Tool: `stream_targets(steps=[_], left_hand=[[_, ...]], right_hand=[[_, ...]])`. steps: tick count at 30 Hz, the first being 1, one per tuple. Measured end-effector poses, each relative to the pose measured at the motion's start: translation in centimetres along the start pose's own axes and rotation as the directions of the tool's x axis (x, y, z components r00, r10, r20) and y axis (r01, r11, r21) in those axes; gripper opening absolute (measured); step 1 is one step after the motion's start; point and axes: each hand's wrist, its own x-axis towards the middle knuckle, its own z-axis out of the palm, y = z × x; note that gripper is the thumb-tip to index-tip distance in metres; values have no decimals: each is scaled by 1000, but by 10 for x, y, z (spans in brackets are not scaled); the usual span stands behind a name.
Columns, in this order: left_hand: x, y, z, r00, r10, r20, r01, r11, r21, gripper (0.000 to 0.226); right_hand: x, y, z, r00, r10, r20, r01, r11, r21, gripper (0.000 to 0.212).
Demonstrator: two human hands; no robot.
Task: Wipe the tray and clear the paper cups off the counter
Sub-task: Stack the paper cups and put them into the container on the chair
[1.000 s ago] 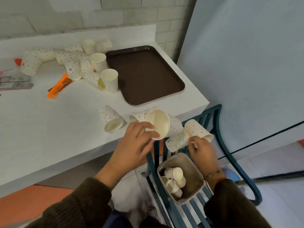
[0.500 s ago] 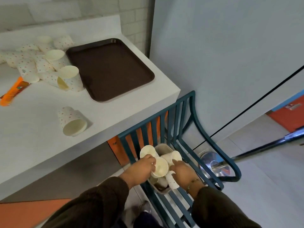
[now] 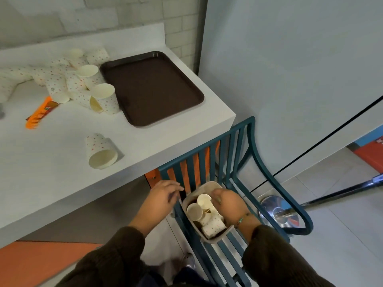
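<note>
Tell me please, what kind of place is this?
Probably a cafe or canteen area, though I cannot be sure. A brown serving tray lies on a white counter beside many dotted paper cups, and a teal slatted chair stands on a tiled floor.

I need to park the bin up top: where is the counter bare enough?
Bare counter lies around the lone tipped cup, between the orange comb and the front edge. The brown tray is also bare. The back left is crowded with the cup pile.

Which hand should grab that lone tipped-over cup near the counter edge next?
Probably the left hand. It looks empty beside the bin, on the same side as the tipped cup on the counter. The right hand is over the bin among dropped cups.
</note>
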Motion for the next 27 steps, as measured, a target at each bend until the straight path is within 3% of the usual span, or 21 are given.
stream_targets(steps=[2, 6, 9, 14, 18, 22, 24, 27], left_hand=[[-10, -5, -25, 990, -76, -121, 66, 994, -86, 25], [-27, -17, -74, 956, -189, -224, 150, 972, -180, 30], [-46, -31, -108, 887, -327, -327, 258, 936, -238, 30], [-76, -50, -151, 803, -423, -420, 331, 902, -277, 21], [-95, -65, -175, 744, -465, -479, 356, 883, -306, 22], [-107, -82, -192, 706, -494, -508, 373, 869, -326, 22], [-109, -88, -194, 704, -492, -511, 367, 869, -331, 22], [-104, -92, -192, 719, -496, -487, 370, 866, -336, 22]], right_hand=[[5, -26, -9, 997, -62, -46, 65, 996, 59, 22], [16, -88, -18, 978, -204, -43, 207, 973, 103, 22], [29, -143, -16, 934, -353, -58, 357, 929, 98, 29], [53, -226, -3, 857, -503, -116, 514, 849, 122, 35], [78, -279, 16, 851, -485, -203, 506, 860, 69, 43], [102, -313, 28, 899, -416, -139, 416, 909, -28, 81], [107, -317, 28, 899, -384, -209, 397, 918, 22, 91], [107, -306, 21, 870, -295, -396, 365, 924, 115, 88]])
